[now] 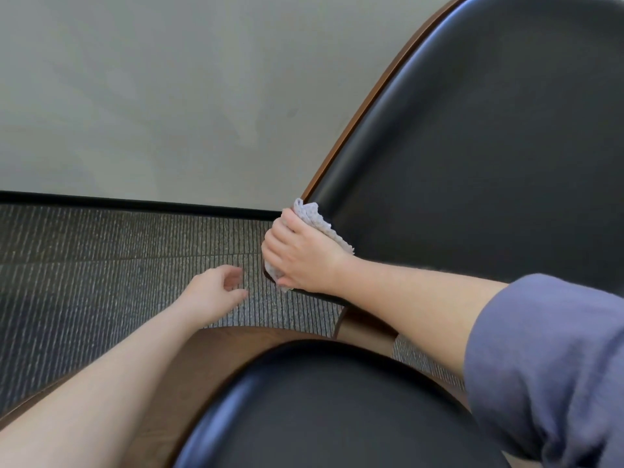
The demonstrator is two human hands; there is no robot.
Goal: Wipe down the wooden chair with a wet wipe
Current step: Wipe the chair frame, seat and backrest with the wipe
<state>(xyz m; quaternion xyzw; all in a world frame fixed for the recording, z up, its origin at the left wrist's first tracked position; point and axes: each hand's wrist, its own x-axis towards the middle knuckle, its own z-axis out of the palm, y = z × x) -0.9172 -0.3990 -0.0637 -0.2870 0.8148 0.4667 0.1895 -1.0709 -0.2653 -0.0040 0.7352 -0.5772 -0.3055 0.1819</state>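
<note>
Head camera view: right hand (304, 255) grips a wet wipe (315, 217) against the lower wooden edge of the chair (472, 163) back. Left hand (216, 292) hovers above the carpet (101, 265), fingers loosely curled, empty. Wiping looks underway; the wooden seat rim (209, 359) probably remains.

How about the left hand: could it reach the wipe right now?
Probably yes. The left hand hangs open above the carpet, just beside the wipe, with nothing between them. The right hand grips the wipe against the edge of the chair, covering much of it.
</note>
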